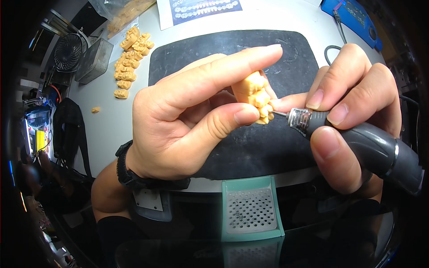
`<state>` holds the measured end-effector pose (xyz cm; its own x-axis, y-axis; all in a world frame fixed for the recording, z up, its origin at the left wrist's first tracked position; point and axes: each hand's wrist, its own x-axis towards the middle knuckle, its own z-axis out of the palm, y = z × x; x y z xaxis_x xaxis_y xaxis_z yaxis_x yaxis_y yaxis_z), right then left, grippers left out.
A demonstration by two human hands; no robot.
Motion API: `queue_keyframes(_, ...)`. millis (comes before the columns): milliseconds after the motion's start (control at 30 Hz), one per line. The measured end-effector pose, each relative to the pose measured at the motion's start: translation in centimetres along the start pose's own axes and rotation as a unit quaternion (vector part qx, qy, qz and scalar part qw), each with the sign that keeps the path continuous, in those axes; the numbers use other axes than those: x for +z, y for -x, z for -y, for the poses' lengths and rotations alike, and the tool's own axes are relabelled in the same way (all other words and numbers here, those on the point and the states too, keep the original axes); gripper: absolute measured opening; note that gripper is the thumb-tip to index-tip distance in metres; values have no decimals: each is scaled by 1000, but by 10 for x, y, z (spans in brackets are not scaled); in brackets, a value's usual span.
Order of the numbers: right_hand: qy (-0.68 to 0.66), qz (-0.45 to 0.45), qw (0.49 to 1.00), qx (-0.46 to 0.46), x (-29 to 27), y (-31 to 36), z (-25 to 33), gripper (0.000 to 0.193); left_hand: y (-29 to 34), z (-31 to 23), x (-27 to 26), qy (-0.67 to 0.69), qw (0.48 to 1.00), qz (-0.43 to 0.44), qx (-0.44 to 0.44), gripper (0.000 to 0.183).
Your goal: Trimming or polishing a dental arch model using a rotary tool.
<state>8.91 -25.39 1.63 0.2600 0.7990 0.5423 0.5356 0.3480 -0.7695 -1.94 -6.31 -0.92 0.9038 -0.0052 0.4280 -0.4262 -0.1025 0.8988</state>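
Observation:
My left hand (187,111) pinches a small tan tooth-shaped model (255,94) between thumb and fingers, held above a black mat (214,53). My right hand (353,98) grips a grey rotary handpiece (357,136) like a pen. Its thin metal bit touches the lower right side of the model. A black watch sits on my left wrist (129,172).
A row of several tan tooth models (129,58) lies on the white table left of the mat, with one loose piece (95,109) apart. A small fan (68,51) and clear box (94,60) stand at far left. A teal perforated tray (250,207) juts from the table's front edge. A blue control unit (353,18) is back right.

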Motion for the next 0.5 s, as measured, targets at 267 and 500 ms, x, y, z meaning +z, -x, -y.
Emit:
queue_keyframes(267,2,0,1000,-7,1,1,-3,22,-1,1,-2,-9,1000,8,6,56)
queue_keyframes(500,-3,5,1000,-4,0,0,-1,21,0,0,-3,-16,1000,13,1,57)
